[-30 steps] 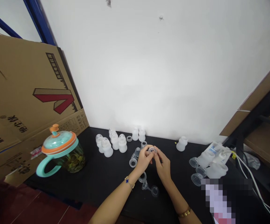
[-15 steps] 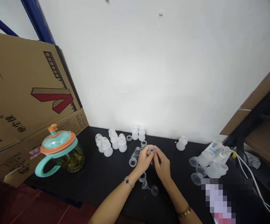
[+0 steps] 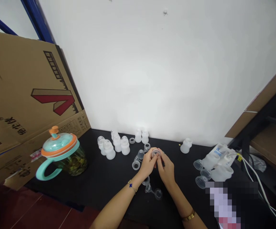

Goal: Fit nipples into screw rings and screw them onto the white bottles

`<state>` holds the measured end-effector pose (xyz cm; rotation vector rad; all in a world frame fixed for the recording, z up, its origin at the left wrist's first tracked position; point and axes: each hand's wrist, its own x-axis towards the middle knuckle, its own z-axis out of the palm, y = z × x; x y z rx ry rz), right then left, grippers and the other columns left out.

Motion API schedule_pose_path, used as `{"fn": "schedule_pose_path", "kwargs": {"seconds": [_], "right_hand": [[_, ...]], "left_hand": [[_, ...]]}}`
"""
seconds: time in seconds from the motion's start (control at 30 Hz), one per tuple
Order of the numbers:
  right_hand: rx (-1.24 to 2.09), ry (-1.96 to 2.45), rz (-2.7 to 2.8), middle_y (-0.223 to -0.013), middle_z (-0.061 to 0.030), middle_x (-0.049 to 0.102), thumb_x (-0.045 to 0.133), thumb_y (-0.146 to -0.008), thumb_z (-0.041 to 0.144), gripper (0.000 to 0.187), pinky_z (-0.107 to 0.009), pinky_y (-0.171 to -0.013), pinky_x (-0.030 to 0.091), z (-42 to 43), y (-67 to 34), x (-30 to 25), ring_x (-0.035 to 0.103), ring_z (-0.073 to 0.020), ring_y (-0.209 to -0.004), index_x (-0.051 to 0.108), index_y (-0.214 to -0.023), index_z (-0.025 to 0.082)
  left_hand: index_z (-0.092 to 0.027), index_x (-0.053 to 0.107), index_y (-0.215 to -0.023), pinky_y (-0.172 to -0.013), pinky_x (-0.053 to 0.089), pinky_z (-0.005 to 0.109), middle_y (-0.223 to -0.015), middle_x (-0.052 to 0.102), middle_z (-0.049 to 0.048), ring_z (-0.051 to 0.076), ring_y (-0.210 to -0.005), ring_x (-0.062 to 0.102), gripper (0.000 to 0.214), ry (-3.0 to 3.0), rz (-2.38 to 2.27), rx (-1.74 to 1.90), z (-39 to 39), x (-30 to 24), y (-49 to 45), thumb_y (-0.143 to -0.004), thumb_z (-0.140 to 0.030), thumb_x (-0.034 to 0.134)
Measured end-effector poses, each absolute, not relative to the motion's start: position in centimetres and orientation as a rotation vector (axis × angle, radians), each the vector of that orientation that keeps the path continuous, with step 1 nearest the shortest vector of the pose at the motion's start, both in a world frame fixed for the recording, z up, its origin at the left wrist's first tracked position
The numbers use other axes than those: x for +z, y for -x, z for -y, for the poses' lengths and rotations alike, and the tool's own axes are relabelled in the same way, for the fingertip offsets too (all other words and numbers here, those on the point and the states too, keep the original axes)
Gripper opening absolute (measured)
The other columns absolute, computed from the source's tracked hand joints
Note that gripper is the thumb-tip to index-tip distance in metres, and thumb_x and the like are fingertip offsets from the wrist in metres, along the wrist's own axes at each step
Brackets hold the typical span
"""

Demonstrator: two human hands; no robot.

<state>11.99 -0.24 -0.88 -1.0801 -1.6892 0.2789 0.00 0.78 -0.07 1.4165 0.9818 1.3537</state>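
Between them, my left hand and my right hand grip a small clear bottle collar ring, fingers closed on its sides. Part of it is hidden by my thumbs. Loose rings lie around my hands: a white-rimmed ring just left, another ring behind, and one ring partly under my left wrist. A clear dome cap rests beside my left hand. Nearer me are a small clear nipple and a clear cap.
Several capped white baby bottles stand left of centre. Two bottles are by the wall, and one bottle stands further right. A teal-lidded jug sits at left. Bottles, clear domes and white cables lie at right.
My hands stay almost in place on the ring, with only slight finger movement. The view has shifted very slightly; the things on the table have not moved.
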Motion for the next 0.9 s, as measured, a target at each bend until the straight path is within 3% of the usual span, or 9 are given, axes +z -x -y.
{"fn": "schedule_pose_path", "kwargs": {"seconds": [0.3, 0.9], "right_hand": [[0.369, 1.093, 1.678, -0.125, -0.0104, 0.069, 0.043, -0.100, 0.030, 0.040, -0.039, -0.099, 0.053, 0.11, -12.01, -1.36, 0.066, -0.0243, -0.114, 0.060, -0.135, 0.022], [0.376, 1.077, 1.656, -0.122, -0.0101, 0.071, 0.045, -0.099, 0.031, 0.039, -0.037, -0.093, 0.056, 0.20, -11.98, -0.96, 0.069, -0.0244, -0.108, 0.063, -0.132, 0.022]], "left_hand": [[-0.018, 0.058, -0.106, -0.042, 0.037, 0.019, -0.069, 0.053, -0.0034, 0.007, -0.045, 0.044, 0.030, -1.341, -0.908, 1.361, -1.05, -0.43, -0.12, -0.092, -0.044, 0.057], [-0.018, 0.056, -0.109, -0.041, 0.035, 0.019, -0.068, 0.050, -0.0047, 0.007, -0.044, 0.041, 0.029, -1.346, -0.893, 1.355, -1.12, -0.46, -0.17, -0.093, -0.043, 0.055]]}}
